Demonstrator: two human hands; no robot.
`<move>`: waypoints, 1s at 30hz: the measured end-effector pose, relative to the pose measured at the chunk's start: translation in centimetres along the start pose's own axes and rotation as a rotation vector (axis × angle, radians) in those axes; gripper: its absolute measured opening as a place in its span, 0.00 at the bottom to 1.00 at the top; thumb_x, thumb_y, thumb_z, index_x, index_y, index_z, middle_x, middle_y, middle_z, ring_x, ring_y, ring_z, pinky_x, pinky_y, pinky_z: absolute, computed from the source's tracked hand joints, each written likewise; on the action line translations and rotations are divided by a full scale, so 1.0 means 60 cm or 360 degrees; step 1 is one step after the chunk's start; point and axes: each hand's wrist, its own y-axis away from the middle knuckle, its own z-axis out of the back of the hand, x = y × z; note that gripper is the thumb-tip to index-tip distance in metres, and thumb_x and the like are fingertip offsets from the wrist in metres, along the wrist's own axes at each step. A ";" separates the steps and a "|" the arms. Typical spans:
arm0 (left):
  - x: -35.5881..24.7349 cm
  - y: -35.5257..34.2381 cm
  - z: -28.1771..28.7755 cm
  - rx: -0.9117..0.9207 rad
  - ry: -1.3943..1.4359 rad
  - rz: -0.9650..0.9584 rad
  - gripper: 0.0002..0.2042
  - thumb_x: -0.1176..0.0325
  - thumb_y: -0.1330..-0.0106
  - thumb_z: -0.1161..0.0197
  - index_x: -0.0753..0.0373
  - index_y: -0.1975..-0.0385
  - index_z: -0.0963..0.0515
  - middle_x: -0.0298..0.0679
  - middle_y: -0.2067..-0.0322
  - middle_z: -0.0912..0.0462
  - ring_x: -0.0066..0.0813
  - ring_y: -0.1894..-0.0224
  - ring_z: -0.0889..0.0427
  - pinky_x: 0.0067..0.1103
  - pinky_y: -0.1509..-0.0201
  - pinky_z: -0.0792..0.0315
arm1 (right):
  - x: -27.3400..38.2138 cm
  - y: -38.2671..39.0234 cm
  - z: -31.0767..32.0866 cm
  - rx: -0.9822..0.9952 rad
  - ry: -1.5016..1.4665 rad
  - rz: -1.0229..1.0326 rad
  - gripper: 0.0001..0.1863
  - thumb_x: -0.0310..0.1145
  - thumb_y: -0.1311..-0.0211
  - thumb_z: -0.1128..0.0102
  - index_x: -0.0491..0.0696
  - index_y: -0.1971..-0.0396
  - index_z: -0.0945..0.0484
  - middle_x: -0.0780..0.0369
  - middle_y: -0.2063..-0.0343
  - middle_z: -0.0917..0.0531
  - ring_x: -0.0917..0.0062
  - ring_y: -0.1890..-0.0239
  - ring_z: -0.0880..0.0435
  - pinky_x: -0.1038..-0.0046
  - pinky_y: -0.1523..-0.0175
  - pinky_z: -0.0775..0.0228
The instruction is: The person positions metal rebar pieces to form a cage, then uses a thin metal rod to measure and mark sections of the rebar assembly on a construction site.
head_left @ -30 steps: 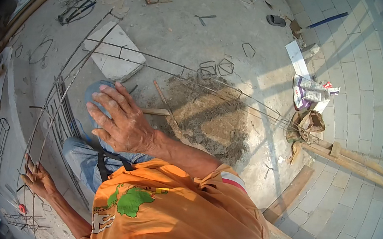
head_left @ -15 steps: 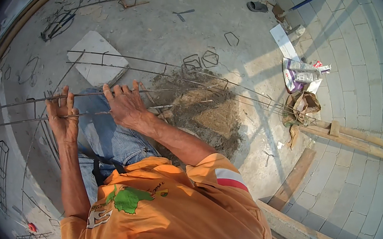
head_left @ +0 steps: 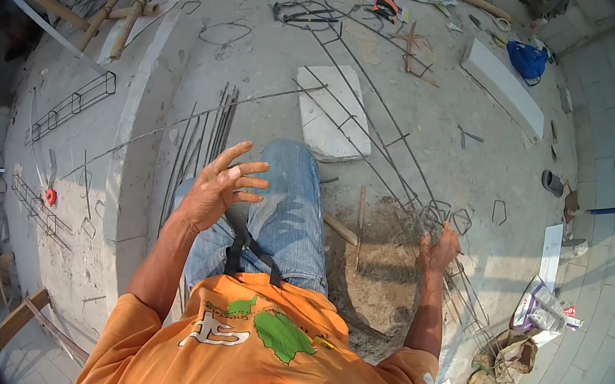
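Note:
A long, narrow rebar cage [head_left: 391, 114] runs diagonally from the upper middle to the lower right, partly over a white block [head_left: 344, 123]. My right hand [head_left: 441, 250] is closed around its bars near the middle, beside small bent wire stirrups [head_left: 461, 220]. My left hand [head_left: 221, 190] is raised above my knee, fingers spread and nothing in it. Left of my leg lies a bundle of loose steel rods [head_left: 219, 126]. One thin rod [head_left: 201, 112] crosses from the block toward the lower left.
A dirt heap [head_left: 381, 279] lies between my leg and right arm. Farther off are an orange-handled saw [head_left: 383, 4], a long white slab [head_left: 503, 90], a blue bag [head_left: 526, 62] and a dark shoe [head_left: 552, 182]. Smaller cages [head_left: 74, 108] lie left, past a concrete ledge [head_left: 137, 138].
My left hand has let go of the bars and lifted, fingers apart. My right hand has shifted rightward along the cage. The view has turned, so the cage now slants down to the right.

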 end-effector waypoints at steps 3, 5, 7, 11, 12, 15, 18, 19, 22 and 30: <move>-0.015 0.044 0.062 -0.0251 -0.0041 -0.0115 0.38 0.52 0.39 0.37 0.65 0.34 0.45 0.54 0.50 0.24 0.38 0.55 0.18 0.30 0.57 0.19 | -0.030 0.001 -0.001 0.0128 0.0122 -0.0021 0.31 0.32 0.61 0.29 0.41 0.52 0.28 0.53 0.65 0.25 0.56 0.61 0.26 0.59 0.55 0.37; -0.017 0.064 0.093 -0.0358 -0.0063 -0.0152 0.38 0.53 0.39 0.37 0.65 0.34 0.45 0.54 0.50 0.24 0.37 0.55 0.18 0.30 0.57 0.19 | -0.044 0.005 -0.012 0.0033 0.0047 0.0138 0.32 0.25 0.68 0.27 0.38 0.55 0.27 0.50 0.67 0.24 0.54 0.64 0.25 0.60 0.58 0.35; -0.011 0.081 0.118 -0.0605 -0.0223 -0.0099 0.38 0.52 0.39 0.36 0.64 0.34 0.44 0.53 0.50 0.23 0.37 0.56 0.18 0.29 0.57 0.19 | -0.037 0.006 -0.016 0.0038 -0.0010 0.0174 0.31 0.26 0.68 0.27 0.38 0.56 0.27 0.50 0.67 0.25 0.53 0.64 0.25 0.59 0.58 0.35; 0.004 0.111 0.144 -0.0786 -0.0269 -0.0031 0.38 0.52 0.39 0.36 0.63 0.34 0.44 0.53 0.50 0.24 0.36 0.56 0.18 0.28 0.58 0.19 | -0.035 0.014 -0.037 0.0027 -0.0085 0.0248 0.28 0.27 0.64 0.30 0.38 0.57 0.28 0.49 0.68 0.26 0.51 0.63 0.26 0.58 0.58 0.36; 0.008 0.116 0.146 -0.0820 -0.0278 -0.0015 0.38 0.53 0.40 0.35 0.65 0.34 0.43 0.54 0.50 0.24 0.35 0.56 0.17 0.26 0.59 0.19 | -0.039 0.016 -0.042 -0.0002 -0.0067 0.0281 0.28 0.28 0.63 0.31 0.38 0.57 0.28 0.49 0.68 0.26 0.50 0.63 0.27 0.58 0.58 0.36; 0.017 0.128 0.156 -0.0892 -0.0307 0.0017 0.38 0.54 0.40 0.35 0.66 0.34 0.43 0.56 0.49 0.25 0.34 0.57 0.17 0.24 0.60 0.18 | -0.043 0.017 -0.049 0.0010 -0.0054 0.0272 0.27 0.30 0.61 0.32 0.37 0.57 0.29 0.49 0.67 0.27 0.50 0.62 0.28 0.57 0.57 0.38; 0.023 0.135 0.162 -0.0972 -0.0336 0.0045 0.38 0.54 0.40 0.35 0.65 0.34 0.43 0.56 0.49 0.25 0.34 0.57 0.17 0.24 0.60 0.18 | -0.050 0.016 -0.056 -0.0009 -0.0053 0.0315 0.26 0.32 0.59 0.33 0.37 0.58 0.29 0.49 0.68 0.28 0.50 0.63 0.29 0.56 0.57 0.40; 0.023 0.135 0.163 -0.0998 -0.0352 0.0055 0.38 0.54 0.40 0.34 0.64 0.34 0.43 0.56 0.48 0.25 0.34 0.57 0.17 0.24 0.59 0.18 | -0.058 0.018 -0.056 -0.0010 -0.0051 0.0313 0.26 0.32 0.59 0.33 0.37 0.58 0.29 0.49 0.68 0.28 0.50 0.63 0.29 0.56 0.57 0.40; 0.031 0.140 0.170 -0.1020 -0.0451 0.0081 0.37 0.54 0.39 0.36 0.63 0.33 0.44 0.54 0.49 0.25 0.33 0.58 0.18 0.27 0.58 0.20 | -0.073 0.024 -0.059 -0.0010 -0.0070 0.0347 0.25 0.32 0.58 0.33 0.37 0.59 0.30 0.49 0.68 0.29 0.51 0.65 0.30 0.55 0.56 0.41; 0.042 0.141 0.172 -0.1040 -0.0465 0.0174 0.38 0.54 0.41 0.34 0.62 0.33 0.43 0.55 0.48 0.26 0.35 0.56 0.18 0.26 0.57 0.19 | -0.085 0.031 -0.076 0.0151 0.0077 0.0251 0.26 0.30 0.58 0.32 0.38 0.58 0.31 0.49 0.65 0.30 0.52 0.60 0.30 0.56 0.54 0.40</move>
